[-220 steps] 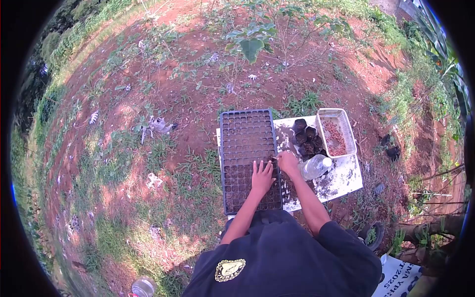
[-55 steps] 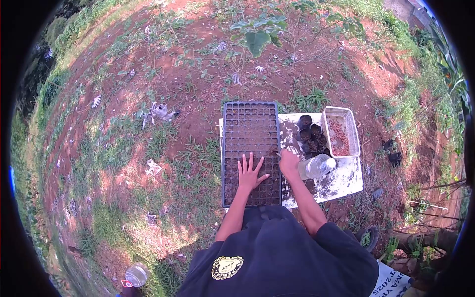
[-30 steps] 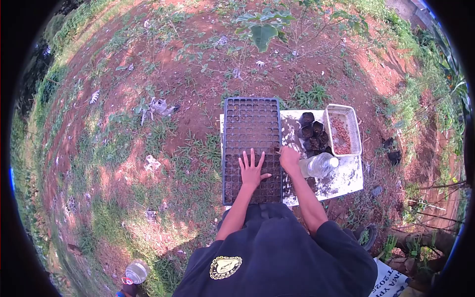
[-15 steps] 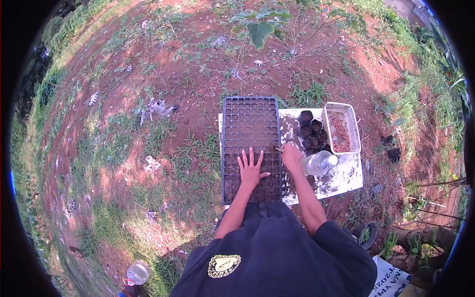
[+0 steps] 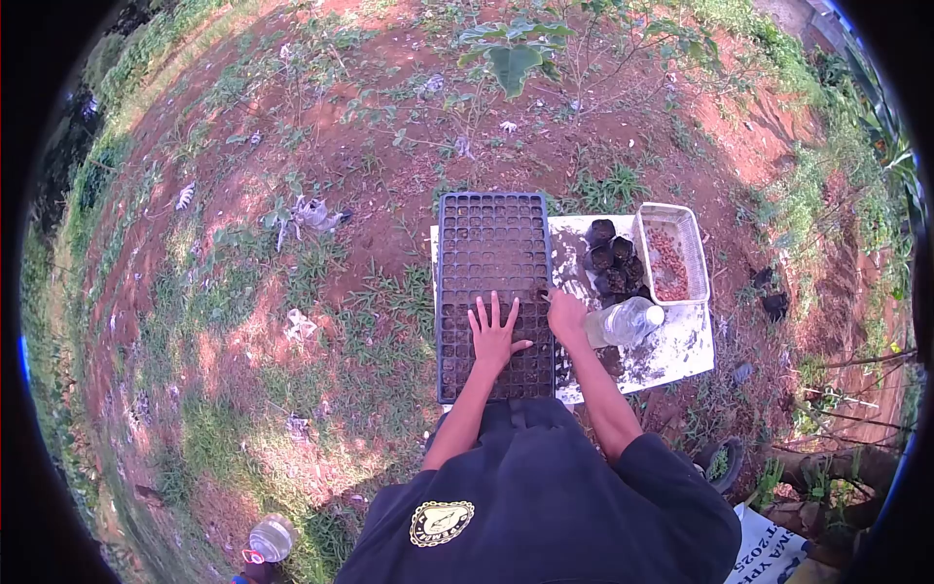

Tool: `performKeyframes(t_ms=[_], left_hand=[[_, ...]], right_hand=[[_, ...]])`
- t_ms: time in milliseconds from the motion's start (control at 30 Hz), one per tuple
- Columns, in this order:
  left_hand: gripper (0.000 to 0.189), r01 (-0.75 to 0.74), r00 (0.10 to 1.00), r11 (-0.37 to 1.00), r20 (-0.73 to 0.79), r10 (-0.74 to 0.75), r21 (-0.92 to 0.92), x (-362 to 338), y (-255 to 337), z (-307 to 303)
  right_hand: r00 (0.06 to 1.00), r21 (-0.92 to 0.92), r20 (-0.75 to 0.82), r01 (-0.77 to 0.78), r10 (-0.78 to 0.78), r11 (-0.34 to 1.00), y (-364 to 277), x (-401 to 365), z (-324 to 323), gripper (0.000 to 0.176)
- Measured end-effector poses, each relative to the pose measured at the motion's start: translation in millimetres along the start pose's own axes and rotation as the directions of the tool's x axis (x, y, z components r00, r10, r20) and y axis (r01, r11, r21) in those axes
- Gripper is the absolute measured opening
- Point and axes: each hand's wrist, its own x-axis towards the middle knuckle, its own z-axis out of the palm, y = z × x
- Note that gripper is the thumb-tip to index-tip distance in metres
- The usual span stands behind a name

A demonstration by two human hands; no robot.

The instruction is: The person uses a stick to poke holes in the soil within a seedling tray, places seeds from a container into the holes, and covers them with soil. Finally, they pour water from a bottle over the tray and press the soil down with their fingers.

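A black seedling tray [image 5: 494,219] with many small cells, holding dark soil, lies on a white board [image 5: 671,352]. My left hand [image 5: 493,336] rests on the lower middle of the tray, palm down with its fingers spread. At the tray's right edge, my right hand [image 5: 567,316] is closed around something small and thin, whose tip points at the soil; what it is I cannot make out. A clear plastic bottle [image 5: 628,322] lies on the board just right of my right hand.
Black pots [image 5: 613,258] stand in a cluster beside a white basket [image 5: 699,255] with reddish seeds. Another clear bottle [image 5: 272,536] is at the lower left. A leafy plant [image 5: 513,66] grows beyond the tray. A printed white sack [image 5: 764,547] lies at the lower right.
My right hand has shifted slightly left and down, closer over the tray's right edge. My left hand keeps its place.
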Motion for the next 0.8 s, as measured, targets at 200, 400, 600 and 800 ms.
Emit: performKeyframes(t_ms=[200,400,600,800], left_hand=[[0.106,0.001,1.0,1.0,0.027,-0.002,0.005,-1.3,1.1,0.2],[0.104,-0.004,0.999,0.999,0.044,0.002,0.038,-2.2,1.9,-1.2],[0.104,-0.013,1.0,0.999,0.017,0.012,0.034,-0.4,0.5,1.6],[0.104,-0.008,1.0,0.999,0.026,0.007,0.043,-0.7,0.2,1.2]], right_hand=[[0.998,0.034,-0.001,0.06,-0.06,0.998,3.7,6.8,-8.1,0.021],[0.992,-0.062,-0.035,0.12,-0.122,0.991,6.3,5.6,-3.5,0.02],[0.983,-0.033,-0.086,0.163,-0.165,0.986,4.6,9.3,-1.4,0.02],[0.977,-0.047,-0.066,0.201,-0.204,0.978,7.9,11.9,-5.6,0.018]])
